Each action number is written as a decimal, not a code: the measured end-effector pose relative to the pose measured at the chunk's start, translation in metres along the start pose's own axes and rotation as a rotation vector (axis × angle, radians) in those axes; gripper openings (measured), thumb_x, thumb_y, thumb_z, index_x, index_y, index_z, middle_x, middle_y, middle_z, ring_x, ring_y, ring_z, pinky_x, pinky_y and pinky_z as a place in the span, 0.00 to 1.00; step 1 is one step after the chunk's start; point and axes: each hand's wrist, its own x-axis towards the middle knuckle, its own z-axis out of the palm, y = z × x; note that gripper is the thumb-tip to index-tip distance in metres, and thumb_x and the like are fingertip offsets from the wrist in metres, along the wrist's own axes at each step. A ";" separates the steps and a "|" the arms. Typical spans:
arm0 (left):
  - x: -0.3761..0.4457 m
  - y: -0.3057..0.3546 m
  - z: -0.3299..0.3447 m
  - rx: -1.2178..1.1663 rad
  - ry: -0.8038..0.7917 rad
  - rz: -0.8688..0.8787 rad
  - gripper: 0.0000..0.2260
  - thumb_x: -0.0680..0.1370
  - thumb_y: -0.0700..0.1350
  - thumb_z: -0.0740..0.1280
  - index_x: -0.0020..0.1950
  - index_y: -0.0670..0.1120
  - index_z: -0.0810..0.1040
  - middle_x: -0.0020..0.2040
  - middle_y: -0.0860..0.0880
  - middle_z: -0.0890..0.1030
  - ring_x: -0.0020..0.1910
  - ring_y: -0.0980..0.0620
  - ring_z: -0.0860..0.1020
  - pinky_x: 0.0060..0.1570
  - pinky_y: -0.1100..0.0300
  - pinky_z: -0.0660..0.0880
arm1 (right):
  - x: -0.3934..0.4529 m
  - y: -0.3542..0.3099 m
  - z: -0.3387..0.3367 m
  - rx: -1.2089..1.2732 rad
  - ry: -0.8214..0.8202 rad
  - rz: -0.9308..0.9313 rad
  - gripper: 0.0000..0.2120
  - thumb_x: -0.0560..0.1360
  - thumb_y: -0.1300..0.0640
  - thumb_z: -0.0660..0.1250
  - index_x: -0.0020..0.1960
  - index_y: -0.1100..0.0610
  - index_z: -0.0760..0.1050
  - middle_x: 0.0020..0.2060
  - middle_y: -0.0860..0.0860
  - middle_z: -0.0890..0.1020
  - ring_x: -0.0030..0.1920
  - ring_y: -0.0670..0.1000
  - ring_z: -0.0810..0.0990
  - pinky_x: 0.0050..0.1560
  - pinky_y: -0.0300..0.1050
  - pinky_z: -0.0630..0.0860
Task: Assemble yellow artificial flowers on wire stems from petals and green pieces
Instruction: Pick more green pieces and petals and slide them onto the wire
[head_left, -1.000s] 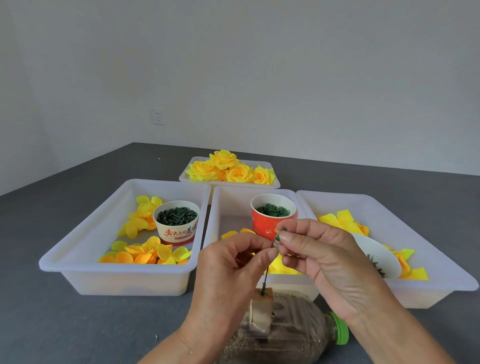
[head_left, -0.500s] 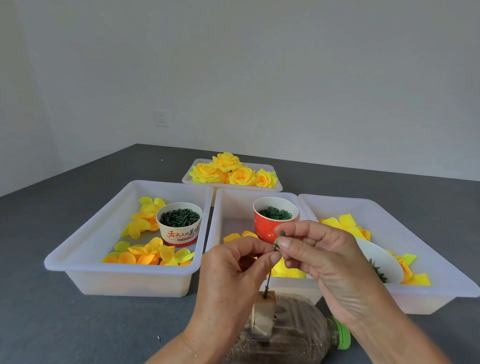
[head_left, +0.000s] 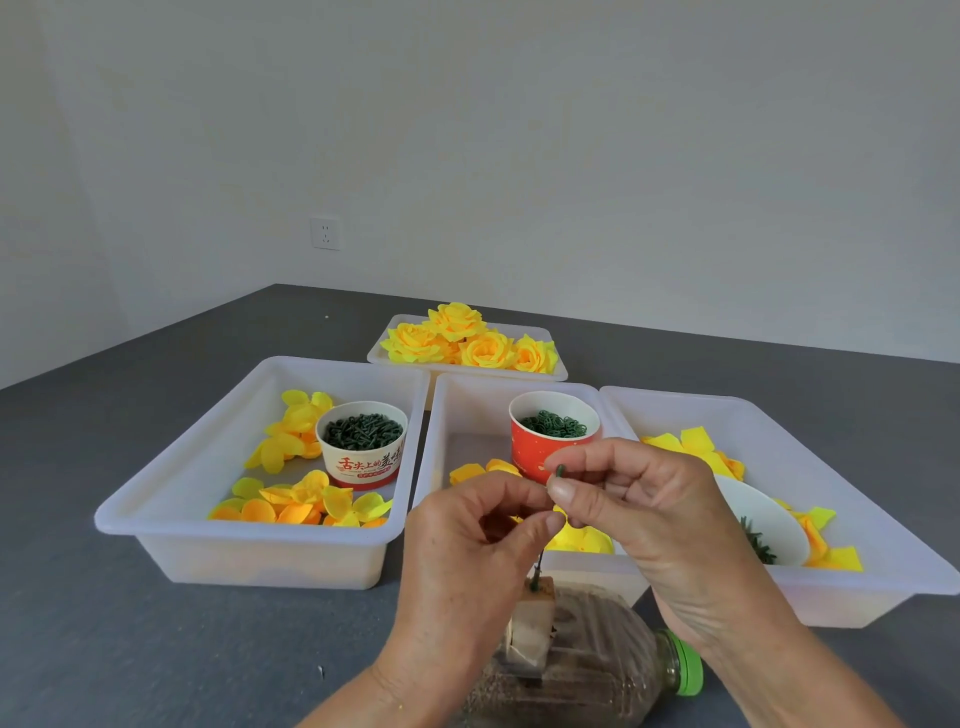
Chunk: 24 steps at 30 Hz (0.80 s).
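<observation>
Hands meeting over wire stem, green piece being fitted at its top.

Left hand (head_left: 467, 540) pinching wire stem (head_left: 540, 564) just above the tan block (head_left: 535, 613) on the lying bottle (head_left: 587, 670); right hand (head_left: 639, 509) pinching small green piece (head_left: 560, 472) between thumb and forefinger at the stem's tip. Judged step: seating the green piece, petals not yet on. Next move likely calls for a petal from the middle tray (head_left: 441, 415), stem kept steady. Finished flowers (head_left: 467, 343) in the far tray.
</observation>
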 end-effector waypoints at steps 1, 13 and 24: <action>0.000 -0.001 0.000 -0.011 0.011 -0.018 0.08 0.69 0.36 0.74 0.37 0.49 0.82 0.30 0.52 0.81 0.28 0.60 0.74 0.32 0.67 0.72 | 0.000 0.000 0.000 -0.005 0.005 -0.013 0.10 0.67 0.71 0.71 0.40 0.57 0.82 0.32 0.52 0.83 0.32 0.43 0.80 0.34 0.32 0.75; -0.003 -0.006 -0.004 -0.003 0.011 -0.065 0.12 0.69 0.35 0.74 0.37 0.53 0.81 0.34 0.50 0.83 0.31 0.57 0.77 0.33 0.65 0.74 | -0.011 0.013 0.002 -0.149 0.039 -0.056 0.15 0.65 0.71 0.73 0.41 0.52 0.82 0.33 0.51 0.84 0.35 0.45 0.81 0.39 0.33 0.76; -0.007 -0.012 -0.005 0.053 -0.001 -0.102 0.12 0.68 0.35 0.75 0.36 0.54 0.81 0.35 0.50 0.83 0.32 0.54 0.78 0.35 0.64 0.77 | -0.016 0.023 0.002 -0.190 0.049 -0.022 0.12 0.65 0.69 0.74 0.40 0.53 0.82 0.35 0.52 0.84 0.36 0.46 0.81 0.39 0.33 0.76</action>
